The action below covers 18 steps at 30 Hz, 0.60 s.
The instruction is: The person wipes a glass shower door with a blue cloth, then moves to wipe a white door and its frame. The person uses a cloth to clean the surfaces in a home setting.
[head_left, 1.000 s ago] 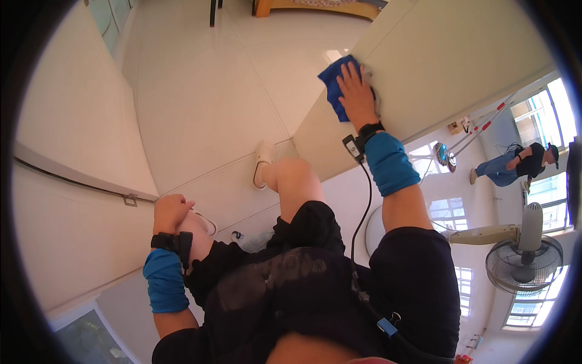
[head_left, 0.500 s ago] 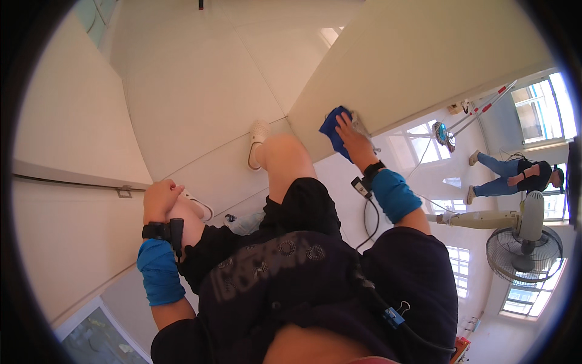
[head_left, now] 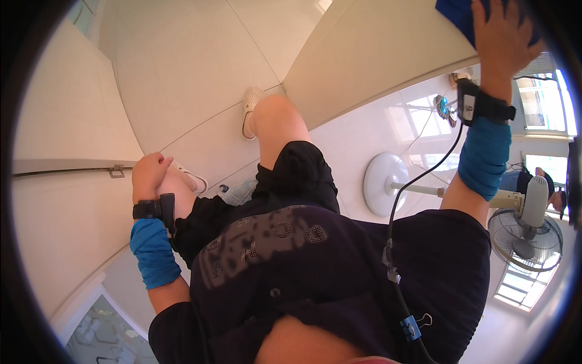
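Observation:
At the upper right my right hand (head_left: 506, 39) reaches far out, its fingers spread over a blue cloth (head_left: 458, 17). The cloth is pressed to a broad cream panel (head_left: 382, 54), close to that panel's right-hand edge. My left hand (head_left: 150, 174) rests at my bent knee, fingers loosely curled, with nothing seen in it. Beside it, a pale panel on the left carries a small metal latch (head_left: 116, 171) at its seam. Both wrists wear black straps with small boxes, above blue sleeves.
A standing fan (head_left: 526, 242) rises on the right from its round white base (head_left: 387, 184). A black cable (head_left: 403, 188) runs along my right arm. Past the panel's edge are a mop head (head_left: 445, 109) and a partly hidden person. A clear plastic bag (head_left: 238, 192) lies by my foot.
My right hand has swept up and right along the cream panel with the blue cloth. My left hand has stayed at the knee. The fan's base has come into view.

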Available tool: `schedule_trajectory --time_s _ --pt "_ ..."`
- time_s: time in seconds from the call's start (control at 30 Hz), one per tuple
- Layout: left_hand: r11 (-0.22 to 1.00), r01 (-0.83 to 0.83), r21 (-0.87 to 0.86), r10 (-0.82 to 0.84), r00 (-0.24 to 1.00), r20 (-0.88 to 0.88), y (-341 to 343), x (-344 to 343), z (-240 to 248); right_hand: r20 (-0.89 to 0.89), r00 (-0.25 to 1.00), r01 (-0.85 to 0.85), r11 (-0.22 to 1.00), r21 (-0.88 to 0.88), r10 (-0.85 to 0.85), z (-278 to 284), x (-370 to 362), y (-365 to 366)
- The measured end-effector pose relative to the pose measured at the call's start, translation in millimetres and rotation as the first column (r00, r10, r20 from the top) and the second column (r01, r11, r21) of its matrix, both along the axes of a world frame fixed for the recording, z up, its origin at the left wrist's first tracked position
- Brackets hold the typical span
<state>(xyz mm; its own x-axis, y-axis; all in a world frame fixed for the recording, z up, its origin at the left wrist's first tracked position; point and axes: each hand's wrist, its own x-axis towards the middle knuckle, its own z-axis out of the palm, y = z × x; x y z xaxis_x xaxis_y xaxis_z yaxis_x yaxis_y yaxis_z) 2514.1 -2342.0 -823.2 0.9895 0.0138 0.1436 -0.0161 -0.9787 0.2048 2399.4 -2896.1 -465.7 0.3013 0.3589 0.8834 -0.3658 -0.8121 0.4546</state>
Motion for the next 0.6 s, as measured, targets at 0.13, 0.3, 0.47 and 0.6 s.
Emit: schedule_trajectory --time_s 0.13,0.3,0.47,0.6 --pt "1.0 0.007 -0.005 -0.007 1.0 0.003 0 -16 -2 -0.016 0.995 0.099 0.984 -0.15 -0.102 -118 65 -24" --pt "0.994 -0.035 0.099 0.026 0.995 0.096 -9 -26 -15 -0.461 0.857 0.137 0.963 -0.231 -0.232 -245 133 -16" --pt "0.992 -0.065 0.105 0.051 0.99 0.131 -15 -38 -14 -0.836 0.487 0.128 0.968 -0.217 -0.252 -369 184 -11" --pt "0.992 -0.032 0.125 0.013 0.989 0.149 -15 -52 -4 -0.811 0.479 0.142 0.941 -0.307 -0.336 -422 196 -24"
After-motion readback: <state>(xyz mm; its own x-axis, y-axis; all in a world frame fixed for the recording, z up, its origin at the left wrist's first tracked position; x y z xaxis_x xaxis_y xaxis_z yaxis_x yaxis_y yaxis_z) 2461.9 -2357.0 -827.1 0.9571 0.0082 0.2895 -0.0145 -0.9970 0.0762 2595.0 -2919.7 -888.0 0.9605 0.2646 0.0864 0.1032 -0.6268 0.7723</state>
